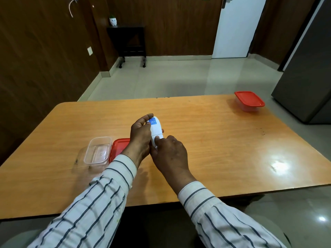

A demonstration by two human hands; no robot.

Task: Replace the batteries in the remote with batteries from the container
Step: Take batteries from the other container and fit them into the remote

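Observation:
A white remote point(156, 128) with a blue label near its far end is held back side up above the middle of the table. My left hand point(140, 136) wraps around its left side. My right hand point(170, 154) grips its near end, thumb pressed on the back cover. A clear open container point(97, 151) sits to the left, and nothing can be made out inside it. Its red lid point(119, 146) lies flat beside it, partly hidden by my left wrist. No batteries are visible.
A second clear container with a red lid on point(249, 101) stands at the far right corner of the wooden table point(223, 140). A grey cabinet point(308, 68) stands beyond the table's right side. A small black side table point(132, 42) is against the far wall.

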